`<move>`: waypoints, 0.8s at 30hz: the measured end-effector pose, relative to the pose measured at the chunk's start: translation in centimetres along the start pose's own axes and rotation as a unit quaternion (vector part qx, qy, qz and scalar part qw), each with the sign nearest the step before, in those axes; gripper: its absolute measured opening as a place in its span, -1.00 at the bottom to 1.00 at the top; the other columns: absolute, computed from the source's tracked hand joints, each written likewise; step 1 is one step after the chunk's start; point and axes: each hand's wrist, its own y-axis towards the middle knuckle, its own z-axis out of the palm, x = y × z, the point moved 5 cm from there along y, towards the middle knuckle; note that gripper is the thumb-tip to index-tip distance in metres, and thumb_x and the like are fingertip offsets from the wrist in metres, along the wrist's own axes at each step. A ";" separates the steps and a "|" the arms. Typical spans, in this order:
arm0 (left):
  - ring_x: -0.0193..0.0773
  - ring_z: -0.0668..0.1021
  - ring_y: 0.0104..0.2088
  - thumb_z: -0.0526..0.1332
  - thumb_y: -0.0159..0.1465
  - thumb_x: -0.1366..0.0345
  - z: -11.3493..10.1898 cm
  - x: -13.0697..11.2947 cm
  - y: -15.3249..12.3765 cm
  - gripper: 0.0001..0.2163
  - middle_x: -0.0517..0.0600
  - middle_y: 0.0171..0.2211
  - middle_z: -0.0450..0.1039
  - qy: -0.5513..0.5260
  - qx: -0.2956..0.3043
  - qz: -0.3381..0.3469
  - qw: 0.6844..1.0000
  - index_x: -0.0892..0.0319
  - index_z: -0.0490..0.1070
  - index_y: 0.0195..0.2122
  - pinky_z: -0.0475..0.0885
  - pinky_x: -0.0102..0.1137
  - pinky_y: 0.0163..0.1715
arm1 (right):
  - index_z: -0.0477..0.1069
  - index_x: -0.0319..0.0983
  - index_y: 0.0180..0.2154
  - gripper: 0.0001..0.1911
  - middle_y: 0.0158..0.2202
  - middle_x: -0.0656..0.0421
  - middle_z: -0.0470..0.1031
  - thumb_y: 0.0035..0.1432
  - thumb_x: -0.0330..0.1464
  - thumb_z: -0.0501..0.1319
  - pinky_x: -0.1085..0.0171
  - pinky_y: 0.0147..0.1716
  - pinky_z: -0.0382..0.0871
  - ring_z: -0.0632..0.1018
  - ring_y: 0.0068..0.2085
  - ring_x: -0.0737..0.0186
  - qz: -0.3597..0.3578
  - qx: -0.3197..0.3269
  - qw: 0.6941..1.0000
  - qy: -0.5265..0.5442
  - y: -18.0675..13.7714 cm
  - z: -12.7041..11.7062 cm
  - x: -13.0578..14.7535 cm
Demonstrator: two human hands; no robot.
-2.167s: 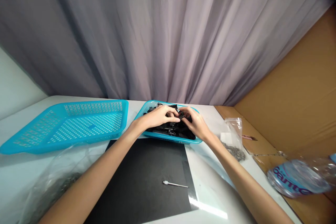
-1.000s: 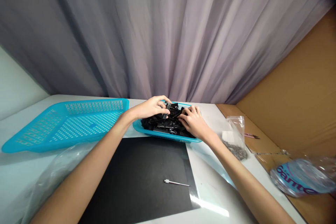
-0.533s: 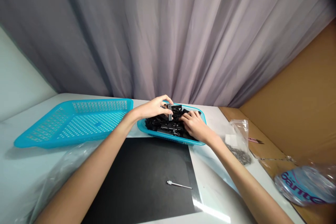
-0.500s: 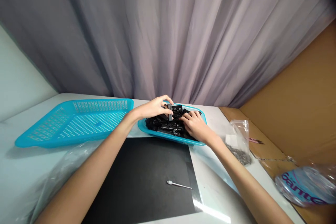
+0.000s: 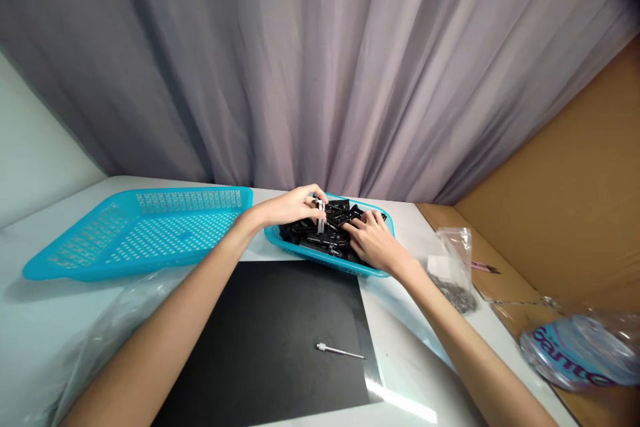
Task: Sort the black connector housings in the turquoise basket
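Observation:
Black plastic parts (image 5: 315, 240), several of them, lie heaped in a blue basket (image 5: 320, 257) at the far middle of the table. Over its left half, my left hand (image 5: 296, 205) pinches one narrow black part (image 5: 321, 217) between thumb and fingers, its face catching the light. My right hand (image 5: 373, 237) reaches into the basket's right side, fingers bent down among the parts. Its fingertips are partly hidden, so I cannot make out whether they grip one.
Left stands a second blue basket (image 5: 120, 267). On the black mat (image 5: 270, 340) lies a small screwdriver (image 5: 340, 350). A clear bag of small metal pieces (image 5: 453, 287) and a plastic bottle (image 5: 575, 353) are at right. A grey curtain (image 5: 300, 80) hangs behind.
The part in my left hand has turned slightly and now shows a brighter face. My right hand stays among the parts, almost unmoved. The view has shifted a little.

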 end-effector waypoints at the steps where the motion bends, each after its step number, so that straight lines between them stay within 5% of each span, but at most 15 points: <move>1: -0.17 0.62 -0.24 0.33 0.22 0.18 0.0 0.1 0.0 -0.66 -0.05 -0.34 0.58 0.002 -0.001 -0.002 1.000 0.16 0.31 -0.05 0.44 -0.27 -0.13 | 0.48 -0.26 0.08 -0.68 -0.08 -0.05 0.53 0.37 -0.41 0.09 -0.12 0.06 0.22 0.36 -0.01 -0.19 -0.001 0.000 1.000 0.005 0.0 0.0 0.0; 8: -0.15 0.63 -0.22 0.36 0.19 0.17 0.0 0.4 0.1 -0.64 -0.04 -0.28 0.57 -0.017 -0.006 -0.008 1.000 0.14 0.29 -0.08 0.46 -0.29 -0.17 | 0.45 -0.28 0.18 -0.59 -0.03 -0.04 0.52 0.35 -0.43 0.10 -0.13 0.15 0.17 0.32 0.03 -0.15 0.004 -0.005 0.999 0.052 0.1 0.4 -0.2; 14: -0.13 0.64 -0.21 0.37 0.18 0.16 -0.1 0.7 0.4 -0.64 -0.03 -0.28 0.57 -0.018 -0.004 -0.001 1.000 0.13 0.29 -0.10 0.49 -0.27 -0.17 | 0.52 -0.23 0.07 -0.64 -0.09 -0.03 0.48 0.30 -0.47 0.12 -0.10 0.14 0.19 0.30 0.00 -0.10 0.026 -0.048 0.993 0.109 0.0 0.3 -0.8; 24: -0.14 0.63 -0.21 0.36 0.18 0.18 -0.1 0.8 0.2 -0.66 -0.03 -0.28 0.58 -0.008 -0.007 -0.007 1.000 0.14 0.30 -0.10 0.48 -0.28 -0.17 | 0.44 -0.17 -0.05 -0.79 -0.11 0.05 0.43 0.34 -0.25 0.19 0.01 0.07 0.22 0.39 -0.02 -0.02 0.093 -0.111 0.969 0.202 -0.4 -0.3 -2.0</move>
